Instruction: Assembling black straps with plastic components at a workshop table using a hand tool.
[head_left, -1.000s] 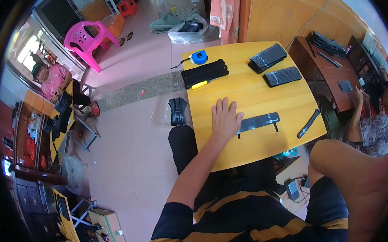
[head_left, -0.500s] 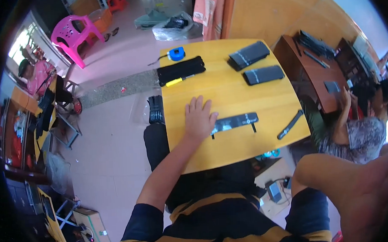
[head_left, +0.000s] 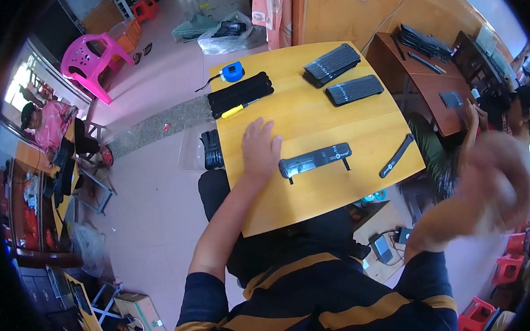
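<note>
My left hand (head_left: 259, 147) lies palm down on the yellow table (head_left: 326, 204), fingers stretched and empty. Just right of it is a flat black strip (head_left: 315, 159) with pale print and two short dark tabs at its lower edge. A narrower black strap (head_left: 396, 156) lies slantwise near the table's right side. My right hand (head_left: 494, 170) is raised off the table at the right, smeared by motion, so its fingers cannot be made out. Two stacks of black printed strips, one upper (head_left: 331, 66) and one lower (head_left: 354, 90), sit at the far right of the tabletop.
At the table's far left are a blue tape measure (head_left: 233, 71), a folded black bundle (head_left: 240, 94) and a yellow-handled tool (head_left: 234, 110) with a thin shaft. A person (head_left: 490, 108) sits at a brown table (head_left: 430, 78) on the right. A pink chair (head_left: 92, 60) stands far left.
My right hand has come into view from the right. The left hand has shifted slightly left, away from the black strip. The whole view has tilted a little.
</note>
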{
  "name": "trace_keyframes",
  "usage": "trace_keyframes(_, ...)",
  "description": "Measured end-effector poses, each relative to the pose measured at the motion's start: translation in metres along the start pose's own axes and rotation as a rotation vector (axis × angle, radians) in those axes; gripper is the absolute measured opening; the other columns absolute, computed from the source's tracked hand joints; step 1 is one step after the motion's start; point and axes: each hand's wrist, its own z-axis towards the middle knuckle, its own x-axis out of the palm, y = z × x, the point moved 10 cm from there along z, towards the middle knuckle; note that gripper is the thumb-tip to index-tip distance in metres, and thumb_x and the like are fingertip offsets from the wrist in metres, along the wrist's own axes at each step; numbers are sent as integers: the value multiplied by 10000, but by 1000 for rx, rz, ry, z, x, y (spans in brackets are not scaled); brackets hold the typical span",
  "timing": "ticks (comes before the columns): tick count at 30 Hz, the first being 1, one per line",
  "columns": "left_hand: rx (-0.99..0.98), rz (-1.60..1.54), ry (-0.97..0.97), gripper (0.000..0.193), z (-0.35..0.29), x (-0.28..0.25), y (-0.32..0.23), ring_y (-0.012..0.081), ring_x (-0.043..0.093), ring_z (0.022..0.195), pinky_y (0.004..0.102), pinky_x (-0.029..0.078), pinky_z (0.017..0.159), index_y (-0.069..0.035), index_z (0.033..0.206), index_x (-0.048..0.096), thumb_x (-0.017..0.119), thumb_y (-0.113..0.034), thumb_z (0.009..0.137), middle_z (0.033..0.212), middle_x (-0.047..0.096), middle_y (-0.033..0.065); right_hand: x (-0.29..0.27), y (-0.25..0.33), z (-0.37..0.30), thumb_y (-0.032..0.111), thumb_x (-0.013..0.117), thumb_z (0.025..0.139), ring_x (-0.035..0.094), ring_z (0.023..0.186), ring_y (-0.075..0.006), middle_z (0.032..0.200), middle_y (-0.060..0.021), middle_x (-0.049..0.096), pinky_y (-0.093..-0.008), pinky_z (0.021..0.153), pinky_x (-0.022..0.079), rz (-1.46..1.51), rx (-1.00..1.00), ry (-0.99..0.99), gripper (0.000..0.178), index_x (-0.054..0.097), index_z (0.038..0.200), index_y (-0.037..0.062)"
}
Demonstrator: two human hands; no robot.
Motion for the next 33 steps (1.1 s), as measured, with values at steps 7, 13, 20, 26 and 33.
trace_keyframes(7,90,367,-79,512,51,-20,19,402,492,1343,523,400,1122,-41,1344,609,725,-220,879,1409,562,210,136,-200,-180,136,680,961,688,1008,-307,1084,-142,704,-386,876,531,-101,767,-44,188,708,1111,27)
trace_keyframes(13,115,444,-2,424,65,-14,35,359,587,1155,489,485,981,-47,1248,633,713,-163,848,1222,633,156,160,-250,-273,240,760,874,567,1208,-398,1228,-205,620,-477,1040,463,-460,978,-7,387,656,1195,50)
trace_keyframes(20,72,562,177,337,81,0,41,327,599,1037,463,525,818,-68,1170,641,734,-180,865,1126,627,132,172,-261,-313,169,796,818,581,1182,-423,1272,-225,573,-495,992,504,-483,1193,97,563,574,1327,75)
trace_keyframes(26,-72,346,145,291,78,-3,67,391,669,1005,501,556,813,-69,1170,603,693,-169,912,1092,646,175,164,-267,-338,104,765,810,667,1056,-367,1165,-204,639,-458,910,551,-335,1215,-13,495,604,1277,65)
trace_keyframes(33,-68,401,23,260,82,-16,67,404,672,995,514,562,815,-71,1144,582,677,-179,928,1098,642,178,180,-283,-401,45,691,935,683,975,-192,1115,-108,697,-341,884,560,761,1529,-642,419,584,1338,2)
